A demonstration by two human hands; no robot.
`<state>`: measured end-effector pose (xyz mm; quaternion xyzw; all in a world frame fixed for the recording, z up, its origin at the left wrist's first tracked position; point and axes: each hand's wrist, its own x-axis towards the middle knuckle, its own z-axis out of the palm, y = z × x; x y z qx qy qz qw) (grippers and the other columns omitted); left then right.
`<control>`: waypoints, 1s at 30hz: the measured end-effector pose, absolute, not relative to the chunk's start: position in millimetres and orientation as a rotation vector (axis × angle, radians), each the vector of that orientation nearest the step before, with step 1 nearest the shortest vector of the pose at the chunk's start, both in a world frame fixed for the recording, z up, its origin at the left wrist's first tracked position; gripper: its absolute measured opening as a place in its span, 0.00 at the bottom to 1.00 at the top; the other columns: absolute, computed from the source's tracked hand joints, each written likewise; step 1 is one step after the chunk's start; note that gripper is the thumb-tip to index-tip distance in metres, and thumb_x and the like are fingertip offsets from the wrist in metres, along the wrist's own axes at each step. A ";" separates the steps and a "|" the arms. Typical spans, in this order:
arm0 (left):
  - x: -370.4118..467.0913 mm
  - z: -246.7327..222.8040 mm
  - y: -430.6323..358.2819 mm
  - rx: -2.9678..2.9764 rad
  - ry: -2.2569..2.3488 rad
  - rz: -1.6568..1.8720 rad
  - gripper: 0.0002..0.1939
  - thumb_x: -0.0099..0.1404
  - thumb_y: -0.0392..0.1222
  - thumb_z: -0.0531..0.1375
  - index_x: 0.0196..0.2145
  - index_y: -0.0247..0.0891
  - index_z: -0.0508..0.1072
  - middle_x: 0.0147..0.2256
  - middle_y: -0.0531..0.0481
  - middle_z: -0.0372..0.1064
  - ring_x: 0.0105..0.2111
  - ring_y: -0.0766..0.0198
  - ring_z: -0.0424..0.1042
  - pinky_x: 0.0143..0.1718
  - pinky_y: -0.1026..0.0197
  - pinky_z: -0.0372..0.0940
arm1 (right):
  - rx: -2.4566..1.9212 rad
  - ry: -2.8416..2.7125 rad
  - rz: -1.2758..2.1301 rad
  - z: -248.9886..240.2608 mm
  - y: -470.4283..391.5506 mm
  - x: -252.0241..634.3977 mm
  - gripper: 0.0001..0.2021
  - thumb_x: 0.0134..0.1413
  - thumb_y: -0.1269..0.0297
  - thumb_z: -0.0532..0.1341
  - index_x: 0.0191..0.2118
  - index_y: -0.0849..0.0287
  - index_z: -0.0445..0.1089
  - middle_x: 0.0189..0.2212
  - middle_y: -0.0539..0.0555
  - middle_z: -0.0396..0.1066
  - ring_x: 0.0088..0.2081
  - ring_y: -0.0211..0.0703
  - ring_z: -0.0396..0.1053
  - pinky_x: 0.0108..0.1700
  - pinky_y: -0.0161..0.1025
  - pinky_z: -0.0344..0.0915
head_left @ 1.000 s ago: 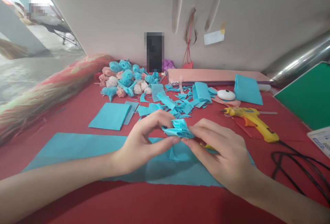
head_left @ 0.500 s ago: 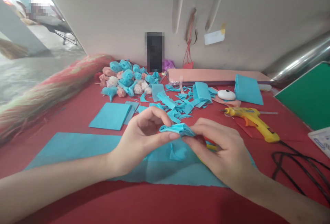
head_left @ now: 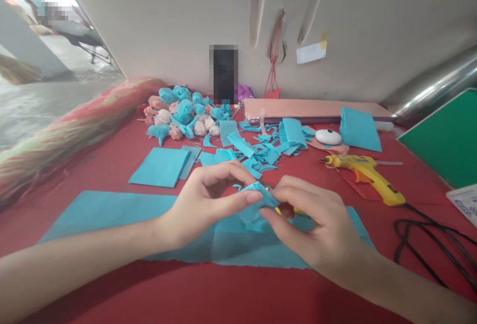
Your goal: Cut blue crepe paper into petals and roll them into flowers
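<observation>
Between my hands is a folded stack of blue crepe paper (head_left: pixel 253 201), tilted with its layered edge up. The thumb and fingers of my left hand (head_left: pixel 203 197) pinch its left side. My right hand (head_left: pixel 322 214) closes thumb and finger on the right side of the same paper. Beneath my right fingers show bits of a yellow-handled tool (head_left: pixel 299 211) with a small shiny metal part; the hand hides most of it, so I cannot tell its kind or whether it is held. Under both hands lies a wide blue crepe sheet (head_left: pixel 112 214).
Blue, pink and white paper roses (head_left: pixel 184 110) are heaped at the back left. Blue scraps (head_left: pixel 261 152) lie beyond my hands, with a folded blue square (head_left: pixel 160 166) to their left. A yellow glue gun (head_left: pixel 367 172) and its black cable (head_left: pixel 421 237) lie on the right.
The folded paper has tipped from nearly flat to slanted, showing more of its face. My right fingers have shifted slightly along it, and a shiny metal part now shows beside them.
</observation>
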<state>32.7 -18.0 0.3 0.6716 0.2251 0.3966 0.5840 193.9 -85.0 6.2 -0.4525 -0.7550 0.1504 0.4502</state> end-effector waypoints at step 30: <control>27.3 -13.0 -26.4 1.675 0.430 0.857 0.04 0.65 0.41 0.52 0.36 0.42 0.58 0.25 0.55 0.57 0.23 0.68 0.60 0.24 0.66 0.57 | -1.352 -1.539 0.897 22.3 -78.4 199.9 0.07 0.42 0.66 0.66 0.21 0.61 0.69 0.18 0.47 0.62 0.21 0.33 0.57 0.21 0.30 0.56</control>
